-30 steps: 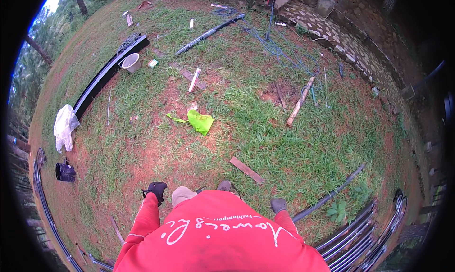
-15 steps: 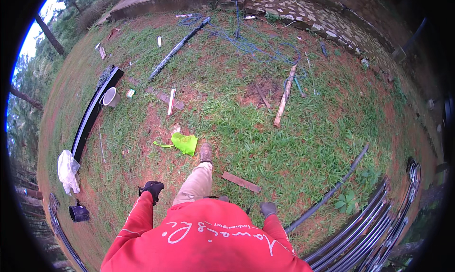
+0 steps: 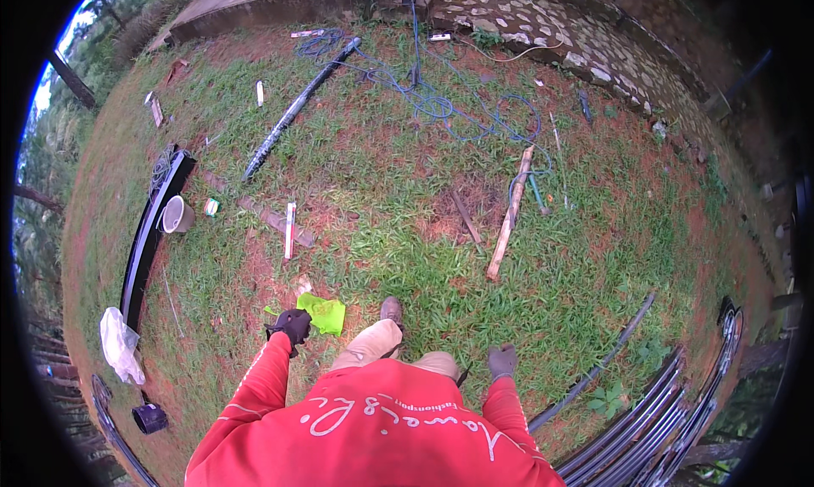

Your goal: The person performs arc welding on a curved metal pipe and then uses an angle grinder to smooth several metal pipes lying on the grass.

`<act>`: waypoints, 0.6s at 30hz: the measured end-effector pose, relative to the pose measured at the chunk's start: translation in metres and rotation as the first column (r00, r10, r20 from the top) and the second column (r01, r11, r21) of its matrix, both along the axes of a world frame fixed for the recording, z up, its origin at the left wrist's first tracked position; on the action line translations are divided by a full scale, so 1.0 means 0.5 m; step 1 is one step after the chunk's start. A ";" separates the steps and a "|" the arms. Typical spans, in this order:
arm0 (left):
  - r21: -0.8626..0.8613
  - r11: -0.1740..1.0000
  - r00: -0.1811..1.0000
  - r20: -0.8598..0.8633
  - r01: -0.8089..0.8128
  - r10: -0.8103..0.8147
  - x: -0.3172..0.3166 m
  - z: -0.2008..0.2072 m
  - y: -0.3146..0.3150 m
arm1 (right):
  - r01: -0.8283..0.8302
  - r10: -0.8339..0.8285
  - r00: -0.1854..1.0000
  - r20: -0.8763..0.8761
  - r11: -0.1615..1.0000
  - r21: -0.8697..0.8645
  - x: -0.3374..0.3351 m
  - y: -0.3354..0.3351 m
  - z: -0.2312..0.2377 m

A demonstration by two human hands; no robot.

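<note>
My left hand [image 3: 292, 326], in a dark glove, hangs at the left of my body with its fingers curled. Whatever it may hold is too dark to make out. Just beyond it on the grass lies a bright yellow-green cloth [image 3: 326, 315], partly hidden by the hand in this view. On the other side, my right hand [image 3: 502, 361] wears a grey glove and is closed in a fist, with nothing showing in it. It is over the grass, apart from a long dark pipe [image 3: 593, 368] on its right.
Pipes [image 3: 632, 436] lie bundled at the lower right. Leftward are a black metal beam [image 3: 153, 232], a pale bucket [image 3: 177, 215], a white plastic bag [image 3: 120, 344] and a dark bucket [image 3: 150, 418]. Ahead lie a wooden post [image 3: 510, 215], blue hose [image 3: 432, 105] and a grey pipe [image 3: 301, 105].
I have stepped forward, and the things on the ground have shifted lower in view. My left hand has swung forward toward the cloth; my right hand is also slightly farther out.
</note>
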State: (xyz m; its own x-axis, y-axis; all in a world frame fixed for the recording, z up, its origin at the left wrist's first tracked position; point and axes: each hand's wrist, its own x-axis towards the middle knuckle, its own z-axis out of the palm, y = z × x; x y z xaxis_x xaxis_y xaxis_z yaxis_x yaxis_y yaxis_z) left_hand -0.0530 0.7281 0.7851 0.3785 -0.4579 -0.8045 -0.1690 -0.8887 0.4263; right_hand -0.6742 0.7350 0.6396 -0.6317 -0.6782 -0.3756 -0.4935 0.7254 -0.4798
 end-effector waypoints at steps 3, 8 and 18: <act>-0.115 0.992 0.999 -0.005 -0.049 0.049 0.034 0.027 -0.166 | -0.046 0.058 0.993 0.100 0.992 -0.119 0.046 -0.193 0.090; -0.194 0.981 0.999 -0.040 -0.026 0.018 0.041 0.030 -0.370 | -0.111 0.108 0.981 0.162 0.994 0.010 0.095 -0.419 0.169; 0.090 0.984 0.988 -0.021 -0.151 0.153 -0.048 -0.131 -0.548 | -0.692 0.501 0.721 0.478 0.554 0.462 -0.109 -0.750 -0.035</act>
State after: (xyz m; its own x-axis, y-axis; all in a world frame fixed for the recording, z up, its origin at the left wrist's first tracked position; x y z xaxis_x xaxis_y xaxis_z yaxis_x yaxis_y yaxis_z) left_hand -0.0769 0.4542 0.7196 0.4150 -0.3239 -0.8502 -0.0181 -0.9372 0.3482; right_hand -0.7286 0.3602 0.6223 0.0264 -0.4433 -0.8960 -0.8419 0.4735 -0.2591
